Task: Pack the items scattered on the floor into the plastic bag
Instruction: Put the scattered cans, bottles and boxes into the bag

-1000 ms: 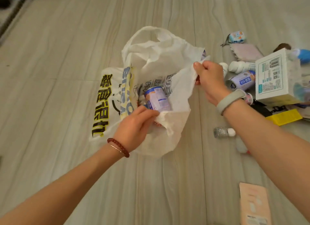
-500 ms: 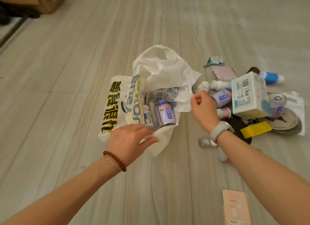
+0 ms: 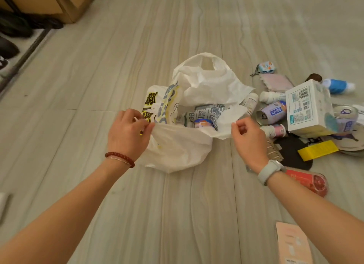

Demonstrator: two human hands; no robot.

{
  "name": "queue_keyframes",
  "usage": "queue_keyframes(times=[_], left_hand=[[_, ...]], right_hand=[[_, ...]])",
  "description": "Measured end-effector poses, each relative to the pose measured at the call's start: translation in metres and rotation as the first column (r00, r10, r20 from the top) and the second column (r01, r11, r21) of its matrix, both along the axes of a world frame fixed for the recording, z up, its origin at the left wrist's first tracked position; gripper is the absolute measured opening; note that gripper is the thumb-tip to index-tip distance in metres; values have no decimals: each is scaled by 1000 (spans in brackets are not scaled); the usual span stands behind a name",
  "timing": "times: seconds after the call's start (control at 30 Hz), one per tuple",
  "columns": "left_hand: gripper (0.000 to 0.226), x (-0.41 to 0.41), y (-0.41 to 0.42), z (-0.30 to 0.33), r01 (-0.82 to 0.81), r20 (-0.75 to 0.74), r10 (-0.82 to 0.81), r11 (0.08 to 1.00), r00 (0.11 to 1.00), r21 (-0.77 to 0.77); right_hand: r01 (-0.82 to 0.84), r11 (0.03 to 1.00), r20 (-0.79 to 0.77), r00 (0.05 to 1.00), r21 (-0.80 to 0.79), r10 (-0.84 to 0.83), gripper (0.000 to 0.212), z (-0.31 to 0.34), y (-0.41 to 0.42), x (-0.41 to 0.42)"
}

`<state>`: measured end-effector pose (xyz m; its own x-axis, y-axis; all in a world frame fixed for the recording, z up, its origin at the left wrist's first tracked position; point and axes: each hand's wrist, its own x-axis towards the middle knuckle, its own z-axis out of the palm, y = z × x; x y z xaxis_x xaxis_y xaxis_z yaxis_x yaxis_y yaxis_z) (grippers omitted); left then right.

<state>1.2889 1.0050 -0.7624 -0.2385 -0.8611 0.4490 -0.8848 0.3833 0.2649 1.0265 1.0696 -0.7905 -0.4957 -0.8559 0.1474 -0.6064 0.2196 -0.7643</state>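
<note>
A white plastic bag (image 3: 204,82) with yellow and black print lies open on the floor. Inside it a blue-capped can (image 3: 203,123) shows among printed packaging. My left hand (image 3: 129,134) pinches the near left rim of the bag. At the near right rim my right hand (image 3: 249,140) grips the bag's edge. To the right lie scattered items: a white box (image 3: 306,106), a purple can (image 3: 272,112), a white bottle (image 3: 270,96), a blue bottle (image 3: 338,85), a yellow packet (image 3: 317,150) and a red pouch (image 3: 309,182).
A pink card (image 3: 293,244) lies on the floor at the lower right. A brown cabinet (image 3: 53,2) and dark shoes (image 3: 11,27) sit at the far left. A small pouch (image 3: 266,67) and pink cloth (image 3: 275,82) lie beyond the pile.
My left hand left the can inside the bag and took hold of the near left rim. My right hand shifted to the near right rim. The view pulled back.
</note>
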Motion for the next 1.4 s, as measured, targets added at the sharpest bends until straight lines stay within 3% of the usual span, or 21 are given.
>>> queue_keyframes(times=[0.07,0.17,0.3,0.37,0.43,0.5,0.6,0.67,0.73,0.83,0.9,0.97,1.07,1.13,1.2,1.27,1.33,1.4], left_hand=[[24,-5,19,0,145,123,-142,989,982,-17],[26,-21,38,8,182,255,-161,982,953,-58],[36,-68,65,20,357,235,-319,923,918,-144],[34,-100,83,14,526,206,-500,846,841,-93],[37,-129,99,-4,638,209,-634,768,744,57],[45,-156,106,-28,645,188,-704,706,685,293],[55,-195,106,-73,485,190,-699,641,690,595],[56,-219,105,-98,414,213,-685,626,697,661],[55,-238,105,-115,401,206,-672,629,712,666],[42,-256,103,-126,346,140,-552,679,822,647],[36,-257,107,-124,325,98,-513,668,853,669],[35,-247,111,-110,434,-38,-556,602,830,671],[35,-223,102,-66,693,-235,-672,573,703,437],[39,-207,80,-32,719,-247,-675,656,695,229],[42,-189,49,-6,626,-204,-597,768,776,133],[43,-170,18,5,456,-173,-428,868,887,195],[43,-154,-8,6,253,-192,-195,898,962,359],[47,-142,-24,6,117,-203,-20,870,979,480]], right_hand=[[-27,1000,65,998,-9,28,7,-3,5,-6],[-40,999,117,992,-26,43,19,-7,18,-16],[-11,1000,18,1000,-24,12,20,-12,63,-34],[-19,1000,-47,999,19,20,16,-15,93,-44],[-65,987,-120,989,146,83,15,-23,125,-53],[-95,924,-158,974,371,164,21,-36,160,-64],[-96,699,-119,960,708,252,56,-56,210,-79],[-157,543,-43,941,825,336,75,-68,235,-83],[-176,506,-38,923,844,383,85,-77,246,-81],[-131,534,-66,940,836,334,82,-79,240,-81],[-127,535,-70,940,835,333,62,-71,229,-86],[-189,600,-30,941,777,336,34,-56,216,-94],[-257,795,76,963,550,259,9,-21,183,-107],[-187,926,154,978,326,144,7,6,152,-108],[-50,994,224,974,99,27,6,28,119,-98],[78,995,308,950,-68,-53,6,36,85,-82],[150,982,363,926,-114,-99,10,39,49,-62],[121,991,427,900,-50,-88,24,40,14,-42]])
